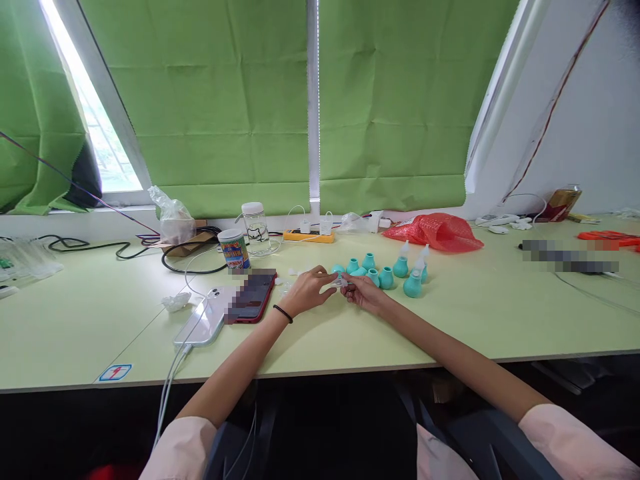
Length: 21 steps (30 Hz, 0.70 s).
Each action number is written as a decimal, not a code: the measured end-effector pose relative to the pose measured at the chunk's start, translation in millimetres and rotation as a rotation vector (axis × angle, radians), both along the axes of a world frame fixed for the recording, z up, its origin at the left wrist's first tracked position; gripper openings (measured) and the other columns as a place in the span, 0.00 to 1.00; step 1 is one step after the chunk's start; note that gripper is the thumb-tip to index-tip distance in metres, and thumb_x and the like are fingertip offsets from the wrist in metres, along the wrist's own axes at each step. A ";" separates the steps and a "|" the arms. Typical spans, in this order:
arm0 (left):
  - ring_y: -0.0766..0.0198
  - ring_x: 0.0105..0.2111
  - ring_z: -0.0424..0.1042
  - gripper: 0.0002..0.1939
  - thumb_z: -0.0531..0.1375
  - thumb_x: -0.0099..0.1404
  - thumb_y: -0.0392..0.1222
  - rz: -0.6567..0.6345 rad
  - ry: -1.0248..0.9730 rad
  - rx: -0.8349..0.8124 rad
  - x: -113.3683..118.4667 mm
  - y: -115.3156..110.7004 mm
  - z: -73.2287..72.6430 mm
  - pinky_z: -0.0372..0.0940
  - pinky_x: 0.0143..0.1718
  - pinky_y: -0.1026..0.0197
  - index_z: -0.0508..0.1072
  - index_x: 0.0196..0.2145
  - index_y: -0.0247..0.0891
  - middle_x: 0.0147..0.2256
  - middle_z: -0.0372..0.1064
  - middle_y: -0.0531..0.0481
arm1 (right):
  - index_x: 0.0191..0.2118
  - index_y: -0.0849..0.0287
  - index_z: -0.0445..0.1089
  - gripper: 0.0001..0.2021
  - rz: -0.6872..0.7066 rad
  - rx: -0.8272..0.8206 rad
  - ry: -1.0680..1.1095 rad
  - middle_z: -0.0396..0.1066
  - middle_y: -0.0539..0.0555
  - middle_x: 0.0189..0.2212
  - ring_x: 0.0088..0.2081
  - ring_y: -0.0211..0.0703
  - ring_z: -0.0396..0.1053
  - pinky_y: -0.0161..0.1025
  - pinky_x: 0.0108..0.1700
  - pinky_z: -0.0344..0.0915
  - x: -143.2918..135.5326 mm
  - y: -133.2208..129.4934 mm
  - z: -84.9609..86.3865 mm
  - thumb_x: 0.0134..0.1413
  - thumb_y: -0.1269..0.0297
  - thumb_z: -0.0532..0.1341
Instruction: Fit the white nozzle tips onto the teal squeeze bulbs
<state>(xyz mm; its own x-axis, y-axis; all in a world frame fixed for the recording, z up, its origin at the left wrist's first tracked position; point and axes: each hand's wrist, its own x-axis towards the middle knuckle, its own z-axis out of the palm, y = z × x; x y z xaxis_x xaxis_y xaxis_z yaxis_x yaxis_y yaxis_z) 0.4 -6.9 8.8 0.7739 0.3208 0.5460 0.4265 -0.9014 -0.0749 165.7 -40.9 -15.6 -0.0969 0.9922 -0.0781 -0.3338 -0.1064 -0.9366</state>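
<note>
Over the middle of the table, my left hand (pixel 311 291) and my right hand (pixel 362 293) meet, fingertips almost together. Between them is a small clear plastic piece (pixel 340 283), pinched by the fingers of both hands; its exact shape is too small to make out. Just beyond my fingers stand and lie several teal rubber bulbs (pixel 386 278) with open necks. To the right of these, a teal bulb with a clear nozzle (pixel 413 285) stands upright beside others like it. Small clear pieces (pixel 287 288) lie left of my left hand, partly hidden by it.
Left of my left arm lie a dark phone with a red edge (pixel 257 298) and a white phone (pixel 207 320) on a cable. Behind stand a printed canister (pixel 233 249) and a clear jar (pixel 255 230). A red bubble-wrap bag (pixel 435 232) and an orange power strip (pixel 295 236) lie at the back.
</note>
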 end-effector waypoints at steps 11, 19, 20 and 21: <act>0.61 0.35 0.65 0.15 0.52 0.57 0.38 -0.047 0.054 0.036 2.9 0.7 -2.6 0.61 0.34 0.62 0.67 0.41 0.31 0.31 0.68 0.44 | 0.25 0.64 0.64 0.08 0.004 -0.073 0.016 0.64 0.49 0.13 0.15 0.28 0.60 0.24 0.14 0.58 -2.3 -2.2 1.6 0.51 0.67 0.54; 0.63 0.31 0.66 0.15 0.52 0.53 0.35 -0.109 -0.087 -0.058 5.4 1.8 -8.0 0.62 0.33 0.62 0.69 0.39 0.31 0.28 0.69 0.45 | 0.27 0.62 0.64 0.06 0.038 -0.098 0.060 0.64 0.48 0.15 0.16 0.28 0.59 0.23 0.15 0.57 0.3 -0.2 -1.7 0.48 0.64 0.57; 0.64 0.31 0.66 0.16 0.53 0.52 0.35 -0.110 -0.127 -0.108 5.4 1.4 -8.5 0.62 0.33 0.62 0.69 0.40 0.32 0.29 0.69 0.45 | 0.27 0.62 0.64 0.06 0.037 -0.084 0.062 0.64 0.48 0.16 0.16 0.28 0.60 0.24 0.15 0.58 0.3 -0.3 -2.0 0.48 0.64 0.57; 0.65 0.30 0.66 0.16 0.53 0.52 0.35 -0.110 -0.171 -0.180 5.3 1.0 -8.5 0.63 0.32 0.62 0.69 0.40 0.33 0.31 0.69 0.45 | 0.28 0.63 0.65 0.07 0.039 -0.064 0.059 0.64 0.49 0.16 0.17 0.28 0.60 0.24 0.16 0.59 0.1 -0.6 -2.1 0.48 0.64 0.57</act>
